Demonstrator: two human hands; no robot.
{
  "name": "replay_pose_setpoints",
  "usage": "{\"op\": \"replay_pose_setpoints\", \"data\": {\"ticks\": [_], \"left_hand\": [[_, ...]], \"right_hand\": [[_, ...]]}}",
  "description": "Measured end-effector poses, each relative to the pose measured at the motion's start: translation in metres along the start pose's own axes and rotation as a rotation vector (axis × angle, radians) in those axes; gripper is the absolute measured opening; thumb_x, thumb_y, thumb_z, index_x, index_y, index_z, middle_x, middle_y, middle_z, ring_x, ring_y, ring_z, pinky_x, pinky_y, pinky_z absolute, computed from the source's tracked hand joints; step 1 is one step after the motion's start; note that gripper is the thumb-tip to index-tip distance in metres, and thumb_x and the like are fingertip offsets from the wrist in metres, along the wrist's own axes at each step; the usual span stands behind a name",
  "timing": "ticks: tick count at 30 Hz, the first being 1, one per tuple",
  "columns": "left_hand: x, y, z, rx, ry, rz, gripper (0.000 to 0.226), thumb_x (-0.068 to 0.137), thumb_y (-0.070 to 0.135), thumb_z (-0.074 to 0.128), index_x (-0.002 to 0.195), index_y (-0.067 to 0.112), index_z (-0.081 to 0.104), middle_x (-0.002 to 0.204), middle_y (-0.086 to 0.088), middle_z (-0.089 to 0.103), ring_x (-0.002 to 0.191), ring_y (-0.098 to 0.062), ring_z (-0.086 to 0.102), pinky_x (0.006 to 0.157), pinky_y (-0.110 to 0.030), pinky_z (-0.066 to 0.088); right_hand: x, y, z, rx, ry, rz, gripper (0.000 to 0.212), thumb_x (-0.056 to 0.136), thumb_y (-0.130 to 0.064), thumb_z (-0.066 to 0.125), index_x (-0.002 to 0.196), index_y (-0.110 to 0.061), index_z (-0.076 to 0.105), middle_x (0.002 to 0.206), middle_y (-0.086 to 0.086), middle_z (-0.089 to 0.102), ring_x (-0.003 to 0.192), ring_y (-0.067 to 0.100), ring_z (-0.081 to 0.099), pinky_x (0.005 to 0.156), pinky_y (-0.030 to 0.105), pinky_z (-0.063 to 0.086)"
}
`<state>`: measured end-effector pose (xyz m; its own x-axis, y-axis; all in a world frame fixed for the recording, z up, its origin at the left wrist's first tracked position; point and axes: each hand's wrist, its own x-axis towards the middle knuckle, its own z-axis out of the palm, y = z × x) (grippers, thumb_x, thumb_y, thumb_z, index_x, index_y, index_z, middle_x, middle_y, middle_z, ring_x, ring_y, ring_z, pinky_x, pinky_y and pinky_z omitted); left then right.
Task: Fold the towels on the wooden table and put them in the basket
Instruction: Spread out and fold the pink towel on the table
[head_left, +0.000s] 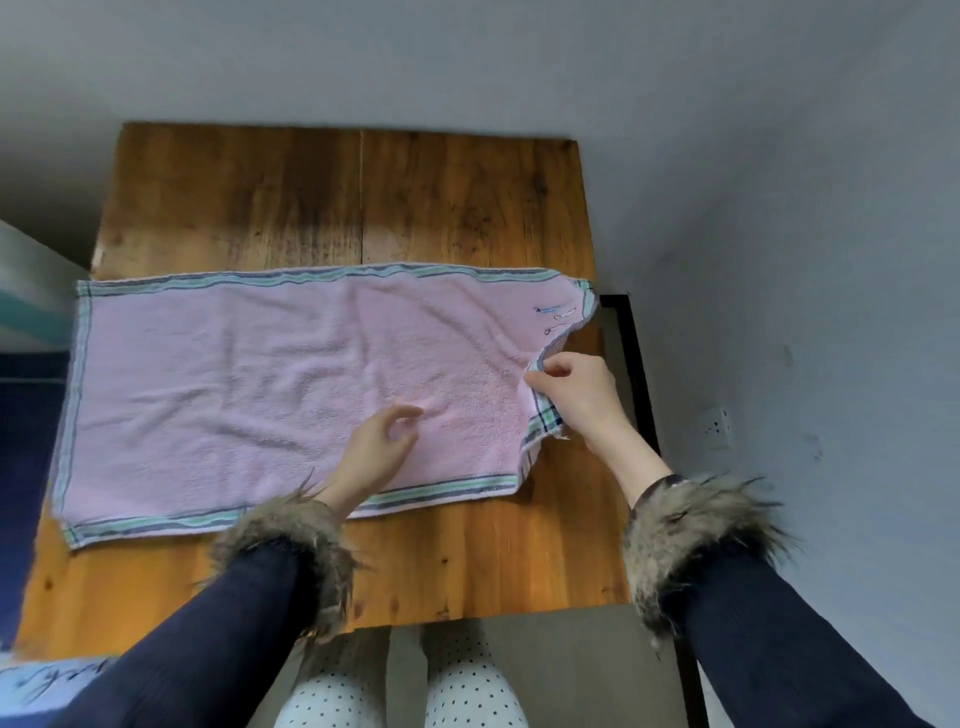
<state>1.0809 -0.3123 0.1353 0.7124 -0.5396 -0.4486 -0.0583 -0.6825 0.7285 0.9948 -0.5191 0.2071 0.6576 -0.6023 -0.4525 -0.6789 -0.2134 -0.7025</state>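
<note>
The wooden table (332, 197) is stretching away from me, and the pink towel (249, 384) is lying spread across its near half, long axis running left to right, striped hems along the far and near sides. Its right end is puckering up where my right hand (574, 395) is pinching the edge between thumb and fingers. My left hand (382, 441) is hovering over the towel's middle, fingers loosely curled, holding nothing.
</note>
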Motion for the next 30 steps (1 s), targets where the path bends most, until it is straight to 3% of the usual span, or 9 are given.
{"op": "replay_pose_setpoints", "data": {"ticks": [3, 7, 11, 14, 19, 21, 23, 26, 30], "left_hand": [[-0.012, -0.013, -0.033, -0.263, 0.060, -0.056, 0.024, 0.091, 0.003, 0.049, 0.104, 0.018, 0.063, 0.104, 0.000, 0.064, 0.107, -0.018, 0.058, 0.085, -0.023, 0.043], [-0.032, -0.039, -0.088, -0.585, 0.161, -0.142, 0.022, 0.096, 0.004, 0.042, 0.105, 0.014, 0.060, 0.098, -0.003, 0.065, 0.095, -0.018, 0.060, 0.082, -0.030, 0.049], [-0.057, -0.079, -0.136, -0.823, 0.262, -0.221, 0.021, 0.100, 0.010, 0.036, 0.105, 0.008, 0.057, 0.092, -0.008, 0.064, 0.083, -0.020, 0.064, 0.068, -0.023, 0.054], [-0.066, -0.109, -0.158, -0.916, 0.243, -0.347, 0.025, 0.101, 0.016, 0.032, 0.104, 0.007, 0.055, 0.093, -0.009, 0.064, 0.082, -0.019, 0.065, 0.067, -0.021, 0.055], [-0.061, -0.137, -0.163, -0.857, 0.132, -0.449, 0.030, 0.100, 0.016, 0.034, 0.116, 0.002, 0.056, 0.098, -0.010, 0.063, 0.086, -0.019, 0.063, 0.072, -0.026, 0.054], [-0.060, -0.145, -0.158, -0.782, 0.105, -0.436, 0.026, 0.098, 0.017, 0.039, 0.110, 0.010, 0.061, 0.097, -0.007, 0.065, 0.090, -0.019, 0.063, 0.079, -0.032, 0.056], [-0.058, -0.150, -0.154, -0.661, 0.123, -0.430, 0.017, 0.095, 0.027, 0.049, 0.100, 0.020, 0.063, 0.099, -0.004, 0.064, 0.092, -0.018, 0.061, 0.084, -0.038, 0.054], [-0.054, -0.148, -0.149, -0.480, 0.168, -0.427, 0.033, 0.088, 0.042, 0.057, 0.109, 0.017, 0.057, 0.105, -0.003, 0.060, 0.092, -0.017, 0.054, 0.072, -0.028, 0.046], [-0.047, -0.137, -0.141, -0.328, 0.247, -0.358, 0.044, 0.088, 0.038, 0.060, 0.120, 0.012, 0.045, 0.104, 0.000, 0.053, 0.098, -0.020, 0.050, 0.073, -0.026, 0.034]], "right_hand": [[-0.006, -0.047, 0.039, -0.057, -0.016, -0.110, 0.014, 0.082, -0.017, 0.066, 0.081, -0.003, 0.067, 0.076, 0.004, 0.062, 0.074, 0.016, 0.054, 0.068, 0.026, 0.038], [-0.024, -0.109, 0.108, -0.113, -0.072, -0.220, 0.013, 0.081, -0.018, 0.066, 0.081, -0.005, 0.069, 0.080, 0.002, 0.067, 0.083, 0.019, 0.061, 0.076, 0.032, 0.046], [-0.045, -0.153, 0.189, -0.124, -0.148, -0.256, 0.014, 0.079, -0.015, 0.062, 0.073, -0.004, 0.070, 0.077, 0.013, 0.071, 0.078, 0.029, 0.066, 0.078, 0.044, 0.053], [-0.049, -0.160, 0.246, -0.178, -0.249, -0.231, 0.019, 0.079, -0.012, 0.059, 0.069, 0.000, 0.068, 0.070, 0.019, 0.068, 0.070, 0.033, 0.066, 0.072, 0.048, 0.054], [-0.038, -0.140, 0.285, -0.228, -0.355, -0.046, 0.026, 0.078, -0.009, 0.052, 0.056, -0.008, 0.066, 0.061, 0.010, 0.068, 0.068, 0.027, 0.068, 0.075, 0.045, 0.056], [-0.029, -0.131, 0.282, -0.216, -0.324, -0.008, 0.026, 0.080, -0.013, 0.054, 0.057, -0.014, 0.066, 0.065, 0.008, 0.069, 0.076, 0.028, 0.067, 0.079, 0.045, 0.054], [-0.019, -0.125, 0.270, -0.260, -0.223, -0.033, 0.020, 0.083, -0.015, 0.052, 0.075, -0.012, 0.070, 0.080, 0.010, 0.071, 0.088, 0.031, 0.065, 0.081, 0.040, 0.051], [0.002, -0.126, 0.246, -0.395, -0.019, -0.132, 0.024, 0.090, -0.014, 0.046, 0.105, -0.008, 0.064, 0.106, 0.011, 0.067, 0.102, 0.029, 0.058, 0.083, 0.031, 0.041], [0.041, -0.131, 0.222, -0.588, 0.064, -0.326, 0.028, 0.093, -0.013, 0.043, 0.116, -0.004, 0.056, 0.118, 0.015, 0.057, 0.111, 0.030, 0.050, 0.089, 0.037, 0.038]]}}
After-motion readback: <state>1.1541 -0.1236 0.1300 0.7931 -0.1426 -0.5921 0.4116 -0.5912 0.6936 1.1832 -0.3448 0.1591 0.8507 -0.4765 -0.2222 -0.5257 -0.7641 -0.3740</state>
